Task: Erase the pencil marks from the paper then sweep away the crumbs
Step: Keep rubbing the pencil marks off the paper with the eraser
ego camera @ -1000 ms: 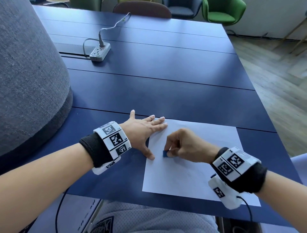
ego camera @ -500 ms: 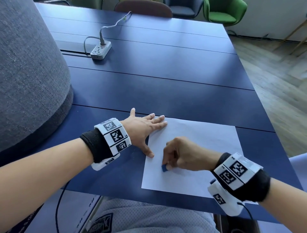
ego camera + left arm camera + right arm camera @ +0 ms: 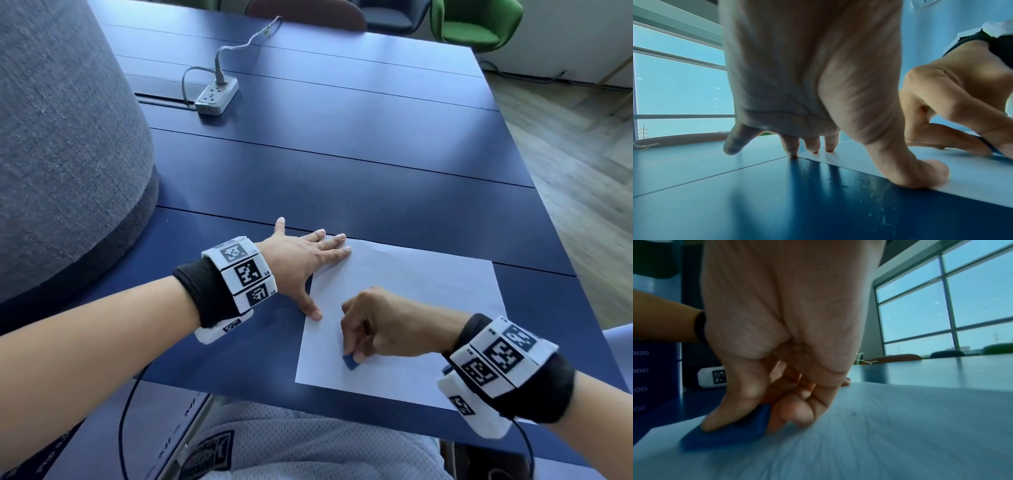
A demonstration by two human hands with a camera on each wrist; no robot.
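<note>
A white sheet of paper (image 3: pixel 421 301) lies on the blue table (image 3: pixel 342 178) near its front edge. My left hand (image 3: pixel 308 263) lies flat with spread fingers on the sheet's far left corner, thumb on the left edge (image 3: pixel 920 175). My right hand (image 3: pixel 373 329) pinches a small blue eraser (image 3: pixel 350 361) and presses it on the paper near the front left corner. In the right wrist view the eraser (image 3: pixel 725 433) sits under thumb and fingers, the picture blurred by motion. No pencil marks show clearly. Tiny pale crumbs (image 3: pixel 875 203) dot the table beside the paper.
A tall grey fabric-covered object (image 3: pixel 61 144) stands at the left on the table. A white power strip (image 3: pixel 217 94) with its cable lies at the back left. Chairs stand beyond the far edge, one green (image 3: pixel 476 20). The table's right edge drops to a wooden floor.
My right hand has slid the eraser toward me and slightly left, from mid-sheet to near the front left corner. The left hand has stayed flat on the paper's corner.
</note>
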